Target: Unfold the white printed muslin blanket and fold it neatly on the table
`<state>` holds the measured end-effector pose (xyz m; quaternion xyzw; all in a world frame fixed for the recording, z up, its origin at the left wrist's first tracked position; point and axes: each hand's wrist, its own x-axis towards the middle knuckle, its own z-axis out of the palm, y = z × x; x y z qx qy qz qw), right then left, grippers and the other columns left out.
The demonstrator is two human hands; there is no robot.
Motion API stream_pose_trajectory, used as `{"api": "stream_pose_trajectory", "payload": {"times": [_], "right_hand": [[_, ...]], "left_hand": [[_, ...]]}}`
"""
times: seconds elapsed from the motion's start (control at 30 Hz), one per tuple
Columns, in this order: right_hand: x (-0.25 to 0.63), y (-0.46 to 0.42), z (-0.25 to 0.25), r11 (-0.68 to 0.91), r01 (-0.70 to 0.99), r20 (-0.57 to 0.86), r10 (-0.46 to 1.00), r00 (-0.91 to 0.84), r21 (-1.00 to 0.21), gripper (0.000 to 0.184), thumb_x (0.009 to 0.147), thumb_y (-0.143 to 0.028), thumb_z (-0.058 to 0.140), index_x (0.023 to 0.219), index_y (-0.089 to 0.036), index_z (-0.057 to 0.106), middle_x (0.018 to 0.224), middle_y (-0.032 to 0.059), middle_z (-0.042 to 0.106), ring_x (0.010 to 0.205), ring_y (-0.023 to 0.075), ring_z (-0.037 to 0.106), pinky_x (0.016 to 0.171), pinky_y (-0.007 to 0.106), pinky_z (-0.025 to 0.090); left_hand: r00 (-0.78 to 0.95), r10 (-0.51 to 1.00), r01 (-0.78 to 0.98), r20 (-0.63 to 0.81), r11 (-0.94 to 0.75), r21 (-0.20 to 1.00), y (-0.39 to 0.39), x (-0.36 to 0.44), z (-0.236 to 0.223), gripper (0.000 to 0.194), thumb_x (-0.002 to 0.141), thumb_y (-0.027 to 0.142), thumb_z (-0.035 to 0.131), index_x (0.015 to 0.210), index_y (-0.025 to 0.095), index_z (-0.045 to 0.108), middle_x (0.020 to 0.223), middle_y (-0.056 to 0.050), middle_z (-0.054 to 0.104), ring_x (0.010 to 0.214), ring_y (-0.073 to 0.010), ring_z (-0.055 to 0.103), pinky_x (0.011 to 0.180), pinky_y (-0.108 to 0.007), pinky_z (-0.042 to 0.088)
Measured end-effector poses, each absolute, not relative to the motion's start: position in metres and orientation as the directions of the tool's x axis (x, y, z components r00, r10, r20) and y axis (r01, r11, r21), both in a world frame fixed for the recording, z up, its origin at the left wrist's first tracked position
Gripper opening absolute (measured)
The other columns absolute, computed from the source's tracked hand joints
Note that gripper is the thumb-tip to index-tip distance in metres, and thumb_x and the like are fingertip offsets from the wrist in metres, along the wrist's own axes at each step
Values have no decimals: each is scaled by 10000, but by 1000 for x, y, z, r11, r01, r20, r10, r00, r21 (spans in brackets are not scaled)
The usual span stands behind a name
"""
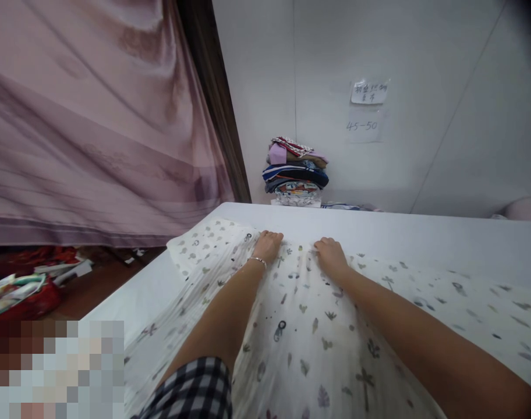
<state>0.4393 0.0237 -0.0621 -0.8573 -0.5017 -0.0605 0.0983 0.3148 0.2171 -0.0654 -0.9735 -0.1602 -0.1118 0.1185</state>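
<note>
A thin white cloth (300, 326) printed with small plants and animals lies across the white table (405, 230), wrinkled lengthwise between my arms. My left hand (269, 245), with a bracelet at the wrist, is closed on the cloth's far edge, its fingers curled. A short way to the right, my right hand (331, 256) has its fingers bent over the same edge. Both fingertips are partly hidden. The cloth extends past both arms, and its left end shows a smaller grey print.
A stack of folded fabrics (296, 171) stands against the wall behind the table. Paper signs (368, 93) hang on the wall. A pink curtain (99, 128) covers the left side. Below it, a red container (25, 299) of items sits on the floor. The bottom left corner is pixelated.
</note>
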Motion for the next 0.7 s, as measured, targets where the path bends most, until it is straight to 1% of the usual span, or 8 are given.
{"api": "stream_pose_trajectory", "payload": {"times": [0.17, 0.23, 0.33, 0.43, 0.5, 0.6, 0.7], "right_hand": [[436, 25, -66, -439, 893, 263, 855, 448, -94, 230, 801, -23, 416, 889, -163, 576, 978, 84, 553, 935, 193, 434, 759, 290, 265], [435, 24, -68, -412, 907, 258, 871, 419, -83, 231, 805, -20, 412, 891, -163, 572, 974, 83, 558, 930, 191, 440, 765, 293, 263], [436, 22, -71, -388, 917, 240, 886, 397, -87, 210, 843, -67, 409, 917, -168, 577, 977, 80, 570, 946, 194, 452, 777, 298, 261], [438, 22, -72, -379, 917, 230, 888, 399, -124, 204, 877, -122, 402, 950, -171, 586, 1001, 80, 576, 973, 192, 461, 789, 294, 265], [439, 23, -71, -395, 903, 222, 877, 426, -170, 217, 887, -136, 393, 964, -176, 593, 1000, 74, 582, 971, 184, 473, 788, 285, 269], [440, 28, -69, -475, 849, 179, 837, 517, -232, 226, 902, -177, 380, 941, -182, 603, 976, 64, 596, 931, 175, 499, 749, 272, 283], [441, 33, -67, -544, 804, 130, 803, 582, -240, 233, 901, -186, 372, 912, -177, 605, 955, 65, 603, 880, 176, 519, 689, 270, 292]], "left_hand": [[921, 290, 343, 259, -921, -187, 217, 314, -66, 180, 817, 86, 447, 929, 163, 564, 883, -97, 647, 910, -217, 574, 881, -372, 343], [920, 291, 344, 262, -921, -184, 217, 313, -66, 184, 824, 87, 436, 933, 162, 563, 885, -95, 647, 918, -220, 571, 875, -375, 344], [921, 289, 341, 260, -922, -183, 217, 312, -66, 200, 831, 85, 420, 944, 167, 563, 894, -86, 643, 930, -217, 565, 872, -375, 344], [924, 286, 336, 254, -924, -181, 218, 312, -66, 208, 831, 84, 421, 946, 173, 569, 913, -84, 634, 946, -212, 557, 874, -373, 341], [925, 285, 334, 250, -926, -178, 218, 313, -65, 199, 835, 96, 425, 938, 175, 576, 919, -85, 629, 952, -210, 552, 875, -371, 339], [925, 293, 339, 242, -925, -173, 218, 314, -63, 174, 847, 133, 434, 915, 172, 590, 917, -87, 630, 950, -210, 550, 875, -370, 336], [925, 305, 346, 229, -923, -167, 218, 314, -61, 172, 854, 170, 442, 885, 172, 610, 926, -85, 636, 956, -206, 549, 881, -368, 330]]}}
